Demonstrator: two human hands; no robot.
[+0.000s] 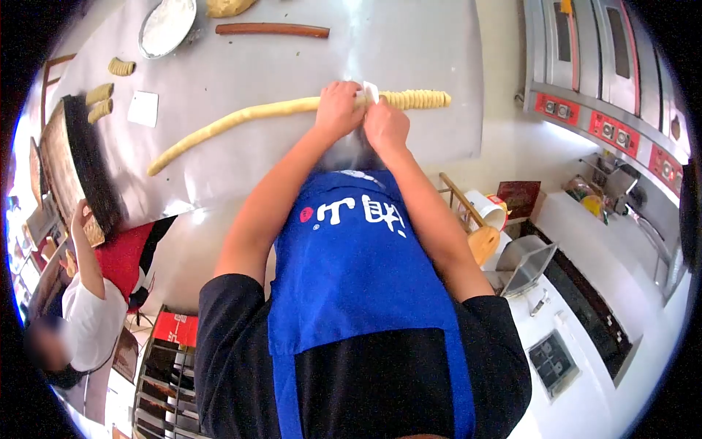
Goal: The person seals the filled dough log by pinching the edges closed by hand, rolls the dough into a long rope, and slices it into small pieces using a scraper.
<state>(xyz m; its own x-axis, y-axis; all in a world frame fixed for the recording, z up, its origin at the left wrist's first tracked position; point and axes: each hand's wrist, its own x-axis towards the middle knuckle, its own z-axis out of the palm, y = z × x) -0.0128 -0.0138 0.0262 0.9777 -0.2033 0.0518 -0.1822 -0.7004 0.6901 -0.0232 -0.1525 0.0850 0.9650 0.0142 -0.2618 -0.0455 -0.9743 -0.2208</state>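
Note:
A long rope of yellow dough (241,117) lies across the metal table, curving down at its left end. My left hand (338,110) is closed over the rope near its right part, fingers bent around it. Right beside it, my right hand (386,126) grips a white dough scraper (371,92), which stands upright across the rope. To the right of the scraper, the dough is in thin slices (417,99), still lined up in a row. My fingers hide the scraper's lower edge.
On the metal table (292,69) lie a brown rolling pin (272,30), a bowl of flour (167,28), a dough lump (228,6), a flat white square (142,108) and sliced dough pieces (99,94). A co-worker (91,307) reaches to a dark-edged tray (69,161). Ovens (603,66) stand at right.

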